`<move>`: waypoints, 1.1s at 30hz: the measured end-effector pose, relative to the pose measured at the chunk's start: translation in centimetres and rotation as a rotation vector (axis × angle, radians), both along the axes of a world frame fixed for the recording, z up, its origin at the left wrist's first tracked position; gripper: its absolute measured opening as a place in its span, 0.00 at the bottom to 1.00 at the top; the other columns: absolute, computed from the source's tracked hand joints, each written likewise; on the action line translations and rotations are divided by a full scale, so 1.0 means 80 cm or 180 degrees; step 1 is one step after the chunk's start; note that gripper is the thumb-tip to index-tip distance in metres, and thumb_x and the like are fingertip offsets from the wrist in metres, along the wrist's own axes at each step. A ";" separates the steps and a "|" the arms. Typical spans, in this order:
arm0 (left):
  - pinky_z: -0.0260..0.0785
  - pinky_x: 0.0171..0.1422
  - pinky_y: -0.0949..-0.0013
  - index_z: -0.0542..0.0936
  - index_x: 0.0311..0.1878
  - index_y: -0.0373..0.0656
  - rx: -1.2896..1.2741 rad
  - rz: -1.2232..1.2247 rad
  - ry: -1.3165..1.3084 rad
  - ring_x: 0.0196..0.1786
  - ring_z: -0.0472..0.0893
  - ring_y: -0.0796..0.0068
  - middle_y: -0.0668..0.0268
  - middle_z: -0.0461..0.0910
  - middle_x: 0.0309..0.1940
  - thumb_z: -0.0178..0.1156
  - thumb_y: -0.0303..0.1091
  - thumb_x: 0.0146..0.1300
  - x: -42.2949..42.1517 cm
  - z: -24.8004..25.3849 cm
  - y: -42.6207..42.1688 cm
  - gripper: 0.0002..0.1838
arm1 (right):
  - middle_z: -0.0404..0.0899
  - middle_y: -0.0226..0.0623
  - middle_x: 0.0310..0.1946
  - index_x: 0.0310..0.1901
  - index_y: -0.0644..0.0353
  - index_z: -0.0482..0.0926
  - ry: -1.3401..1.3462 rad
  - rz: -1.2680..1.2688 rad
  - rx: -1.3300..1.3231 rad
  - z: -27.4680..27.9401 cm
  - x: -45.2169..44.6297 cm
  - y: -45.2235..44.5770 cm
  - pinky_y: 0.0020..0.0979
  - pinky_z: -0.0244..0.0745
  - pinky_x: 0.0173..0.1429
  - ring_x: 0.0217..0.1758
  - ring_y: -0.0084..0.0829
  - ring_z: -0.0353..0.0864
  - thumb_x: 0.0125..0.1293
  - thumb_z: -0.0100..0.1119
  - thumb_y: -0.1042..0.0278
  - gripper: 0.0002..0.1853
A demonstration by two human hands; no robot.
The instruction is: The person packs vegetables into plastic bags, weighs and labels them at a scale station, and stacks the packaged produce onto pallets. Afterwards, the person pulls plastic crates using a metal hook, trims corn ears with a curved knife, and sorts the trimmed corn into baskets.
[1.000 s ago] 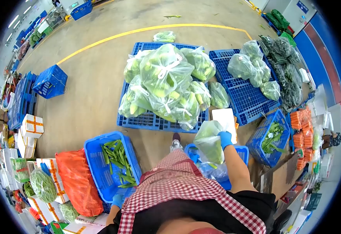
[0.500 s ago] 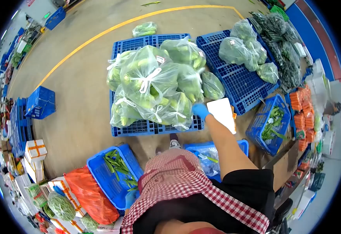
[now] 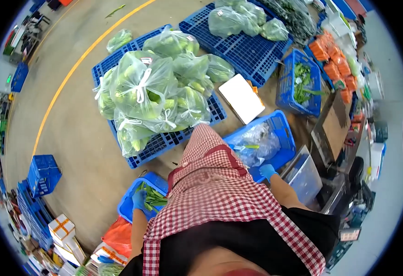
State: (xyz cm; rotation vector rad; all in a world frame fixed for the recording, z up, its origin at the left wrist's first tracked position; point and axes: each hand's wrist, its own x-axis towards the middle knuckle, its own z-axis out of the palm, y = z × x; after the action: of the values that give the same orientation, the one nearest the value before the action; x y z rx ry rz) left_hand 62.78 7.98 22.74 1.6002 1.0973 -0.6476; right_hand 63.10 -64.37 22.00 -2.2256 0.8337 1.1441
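My left hand (image 3: 139,199), in a blue glove, is at the left part of a blue crate (image 3: 127,205) that holds green leafy stalks (image 3: 153,197). It touches or overlaps the stalks; its fingers are too small to read. My right hand (image 3: 267,171), also gloved in blue, is at the near edge of another blue crate (image 3: 284,138) with crumpled clear plastic (image 3: 262,143) inside. Its fingers look spread, with nothing seen in them. Tied clear bags of green vegetables (image 3: 139,87) are heaped on a blue pallet (image 3: 141,160) ahead.
A white-lidded box (image 3: 242,99) stands between pallet and right crate. Further right are a crate of greens (image 3: 298,108), orange packs (image 3: 335,60) and a brown board (image 3: 337,120). A second pallet (image 3: 238,51) carries more bags. At left are a blue crate (image 3: 44,175) and white boxes (image 3: 62,229).
My right hand has moved back from the bag pile to the right crate, empty of the bag it held earlier. My left hand has come forward over the stalks. The view has turned.
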 end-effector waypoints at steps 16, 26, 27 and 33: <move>0.62 0.27 0.73 0.78 0.33 0.46 -0.1051 -0.0204 -0.0130 0.26 0.72 0.77 0.68 0.75 0.24 0.53 0.37 0.56 0.091 0.007 -0.068 0.08 | 0.80 0.37 0.29 0.26 0.53 0.80 -0.0413 0.0357 0.0430 0.058 0.072 0.067 0.35 0.74 0.36 0.32 0.36 0.80 0.53 0.52 0.65 0.07; 0.69 0.33 0.74 0.78 0.42 0.36 -0.0234 -0.1256 -0.0510 0.31 0.77 0.75 0.63 0.79 0.29 0.48 0.29 0.60 0.083 -0.124 -0.195 0.12 | 0.80 0.40 0.29 0.26 0.55 0.80 -0.0897 0.3092 0.0032 0.045 0.324 -0.065 0.37 0.74 0.38 0.31 0.38 0.79 0.53 0.51 0.65 0.08; 0.69 0.33 0.74 0.78 0.40 0.36 -0.0778 -0.0199 -0.0436 0.30 0.77 0.76 0.63 0.78 0.28 0.49 0.29 0.60 0.103 -0.129 -0.225 0.11 | 0.80 0.42 0.34 0.28 0.56 0.81 -0.0202 0.1194 0.0939 0.052 0.372 -0.083 0.39 0.73 0.43 0.35 0.42 0.79 0.53 0.51 0.62 0.11; 0.67 0.37 0.69 0.77 0.37 0.39 0.0049 -0.0365 -0.0329 0.31 0.74 0.71 0.63 0.77 0.29 0.56 0.42 0.55 0.245 -0.087 -0.443 0.15 | 0.68 0.49 0.55 0.57 0.61 0.66 -0.0447 0.1682 -0.0024 -0.069 0.691 -0.153 0.35 0.62 0.60 0.59 0.44 0.66 0.50 0.57 0.52 0.33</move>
State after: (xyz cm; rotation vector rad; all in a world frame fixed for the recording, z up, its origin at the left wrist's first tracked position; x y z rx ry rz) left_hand 82.34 -27.48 15.74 1.7002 0.9420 -0.6257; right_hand 118.41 -76.64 16.46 -2.5782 0.1891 1.1840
